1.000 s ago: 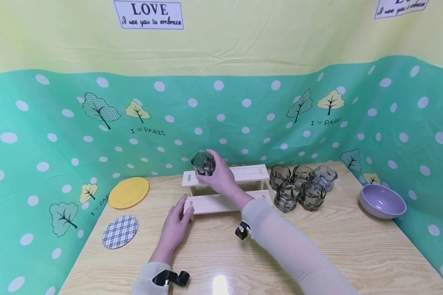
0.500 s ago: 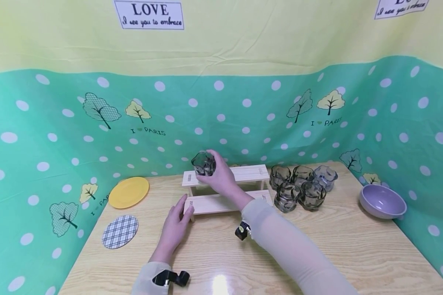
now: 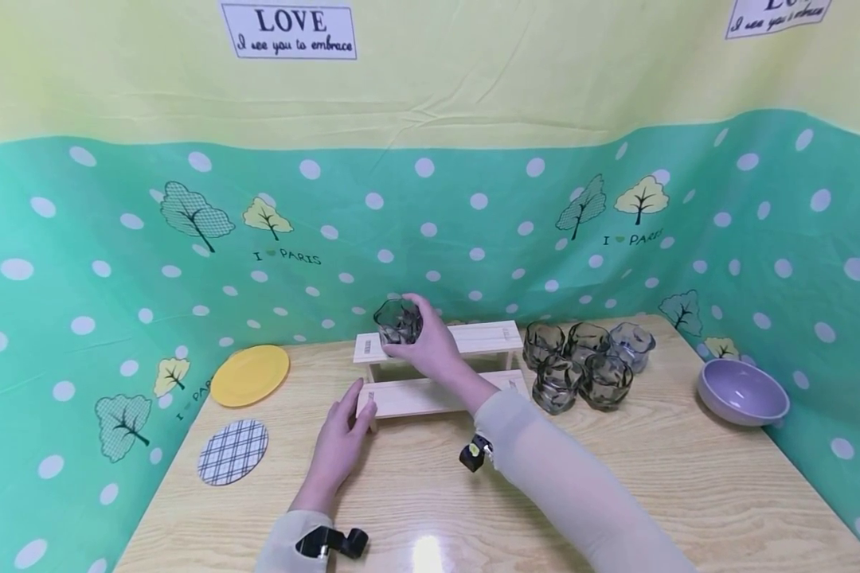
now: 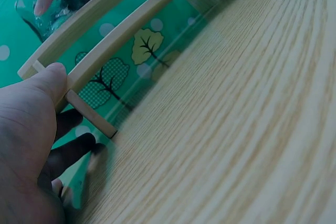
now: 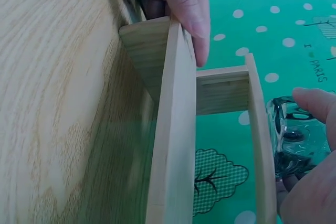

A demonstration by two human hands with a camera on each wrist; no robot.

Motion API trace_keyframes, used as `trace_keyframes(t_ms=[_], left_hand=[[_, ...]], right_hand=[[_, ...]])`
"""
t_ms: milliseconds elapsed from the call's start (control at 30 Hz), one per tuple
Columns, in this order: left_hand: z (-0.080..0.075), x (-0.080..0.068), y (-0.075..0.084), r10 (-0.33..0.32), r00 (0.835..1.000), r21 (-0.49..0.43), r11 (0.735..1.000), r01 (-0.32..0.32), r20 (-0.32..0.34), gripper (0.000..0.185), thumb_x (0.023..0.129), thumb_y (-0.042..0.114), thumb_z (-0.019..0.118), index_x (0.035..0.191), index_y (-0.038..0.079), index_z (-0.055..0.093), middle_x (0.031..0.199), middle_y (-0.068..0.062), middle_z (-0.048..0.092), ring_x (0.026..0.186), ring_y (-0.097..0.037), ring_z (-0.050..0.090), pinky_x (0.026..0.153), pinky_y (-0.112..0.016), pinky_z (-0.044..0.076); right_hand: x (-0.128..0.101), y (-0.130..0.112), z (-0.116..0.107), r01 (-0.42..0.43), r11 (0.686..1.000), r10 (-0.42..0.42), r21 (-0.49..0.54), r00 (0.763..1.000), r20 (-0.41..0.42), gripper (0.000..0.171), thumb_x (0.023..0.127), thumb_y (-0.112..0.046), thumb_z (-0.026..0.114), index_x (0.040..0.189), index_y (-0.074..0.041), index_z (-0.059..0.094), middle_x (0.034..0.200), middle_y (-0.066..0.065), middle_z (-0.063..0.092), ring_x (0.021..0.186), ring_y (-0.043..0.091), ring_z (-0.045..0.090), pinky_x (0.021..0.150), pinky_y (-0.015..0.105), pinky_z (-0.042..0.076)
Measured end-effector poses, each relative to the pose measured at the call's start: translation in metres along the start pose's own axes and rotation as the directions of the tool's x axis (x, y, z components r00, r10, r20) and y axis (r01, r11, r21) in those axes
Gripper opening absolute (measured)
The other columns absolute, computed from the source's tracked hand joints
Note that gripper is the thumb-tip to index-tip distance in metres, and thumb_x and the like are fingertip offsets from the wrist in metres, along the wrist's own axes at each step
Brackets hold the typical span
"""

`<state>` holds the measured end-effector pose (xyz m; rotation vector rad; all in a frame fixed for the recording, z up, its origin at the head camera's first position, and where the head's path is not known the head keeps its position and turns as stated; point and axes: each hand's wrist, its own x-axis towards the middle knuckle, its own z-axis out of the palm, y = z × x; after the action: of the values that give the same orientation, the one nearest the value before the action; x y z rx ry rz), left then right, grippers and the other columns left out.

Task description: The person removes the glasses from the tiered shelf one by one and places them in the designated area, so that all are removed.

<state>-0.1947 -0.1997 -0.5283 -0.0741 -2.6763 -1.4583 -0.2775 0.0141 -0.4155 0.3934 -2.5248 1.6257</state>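
Observation:
My right hand (image 3: 435, 344) holds a smoky dark glass cup (image 3: 392, 322) with a wavy rim, upright at the left end of the top step of a pale two-step wooden shelf (image 3: 482, 337). In the right wrist view the glass (image 5: 294, 135) sits right at the top board, thumb and fingers around its side. My left hand (image 3: 341, 436) grips the left end of the lower step. The left wrist view shows its thumb (image 4: 51, 80) on the board's end and the other fingers down beside the leg.
Several similar smoky glasses (image 3: 606, 380) stand grouped right of the shelf, one of them bluish (image 3: 632, 347). A purple bowl (image 3: 742, 391) is at the far right. On the left lie a yellow plate (image 3: 251, 374) and a checked round mat (image 3: 233, 451). A patterned cloth (image 3: 430, 207) hangs behind.
My right hand and the glass have shifted slightly right and down at the top step. The left hand stays at the shelf's end.

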Motion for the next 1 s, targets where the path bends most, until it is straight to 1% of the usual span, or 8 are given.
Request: trace_keyframes(t_ms=[167, 467, 667, 767, 900, 1000], left_hand=[[0.000, 0.000, 0.000, -0.003, 1.000, 0.003, 1.000, 0.003, 0.002, 0.074, 0.115, 0.056, 0.053, 0.174, 0.016, 0.036, 0.174, -0.013, 0.041, 0.165, -0.053, 0.014, 0.135, -0.067, 0.012], [0.000, 0.000, -0.001, -0.006, 1.000, 0.006, 1.000, 0.006, 0.000, 0.075, 0.114, 0.059, 0.052, 0.174, 0.016, 0.036, 0.175, -0.013, 0.040, 0.164, -0.055, 0.014, 0.133, -0.070, 0.013], [0.000, -0.001, 0.001, -0.003, 1.000, 0.010, 1.000, 0.003, -0.005, 0.075, 0.115, 0.057, 0.052, 0.174, 0.014, 0.036, 0.175, -0.014, 0.039, 0.163, -0.057, 0.015, 0.133, -0.070, 0.013], [0.000, -0.002, 0.001, 0.006, 1.000, 0.009, 1.000, -0.005, -0.010, 0.073, 0.115, 0.055, 0.053, 0.174, 0.013, 0.037, 0.174, -0.015, 0.039, 0.163, -0.057, 0.015, 0.134, -0.068, 0.012], [0.001, -0.001, -0.001, 0.015, 1.000, 0.009, 1.000, -0.015, -0.007, 0.072, 0.116, 0.053, 0.053, 0.174, 0.014, 0.036, 0.174, -0.014, 0.040, 0.164, -0.055, 0.015, 0.135, -0.065, 0.011], [0.001, 0.000, -0.002, 0.021, 1.000, 0.010, 1.000, -0.021, -0.004, 0.072, 0.116, 0.053, 0.053, 0.174, 0.014, 0.036, 0.174, -0.013, 0.040, 0.164, -0.055, 0.015, 0.135, -0.065, 0.011]], right_hand=[[-0.009, -0.005, -0.008, -0.010, 1.000, 0.009, -0.018, 1.000, -0.009, 0.101, 0.087, -0.027, 0.099, 0.168, -0.030, 0.040, 0.160, 0.012, 0.055, 0.142, 0.039, 0.057, 0.118, 0.061, 0.049], [-0.027, -0.009, -0.024, -0.025, 1.000, 0.025, -0.014, 1.000, 0.002, 0.100, 0.087, -0.026, 0.099, 0.168, -0.031, 0.041, 0.157, 0.011, 0.058, 0.141, 0.037, 0.058, 0.118, 0.057, 0.050], [-0.038, -0.006, -0.034, -0.032, 0.999, 0.032, -0.029, 0.999, 0.006, 0.104, 0.085, -0.026, 0.100, 0.169, -0.028, 0.040, 0.165, 0.011, 0.052, 0.146, 0.039, 0.054, 0.121, 0.062, 0.046], [-0.046, -0.005, -0.041, -0.050, 0.998, 0.051, -0.024, 0.999, 0.006, 0.105, 0.083, -0.025, 0.101, 0.168, -0.032, 0.041, 0.167, 0.010, 0.050, 0.145, 0.040, 0.055, 0.120, 0.063, 0.047], [-0.055, -0.001, -0.051, -0.065, 0.998, 0.065, -0.009, 0.998, 0.003, 0.104, 0.081, -0.024, 0.103, 0.165, -0.039, 0.043, 0.161, 0.008, 0.054, 0.138, 0.040, 0.060, 0.115, 0.063, 0.052], [-0.062, -0.001, -0.059, -0.077, 0.997, 0.077, -0.002, 0.997, -0.003, 0.104, 0.079, -0.025, 0.103, 0.164, -0.042, 0.044, 0.156, 0.007, 0.057, 0.133, 0.040, 0.064, 0.111, 0.064, 0.055]])
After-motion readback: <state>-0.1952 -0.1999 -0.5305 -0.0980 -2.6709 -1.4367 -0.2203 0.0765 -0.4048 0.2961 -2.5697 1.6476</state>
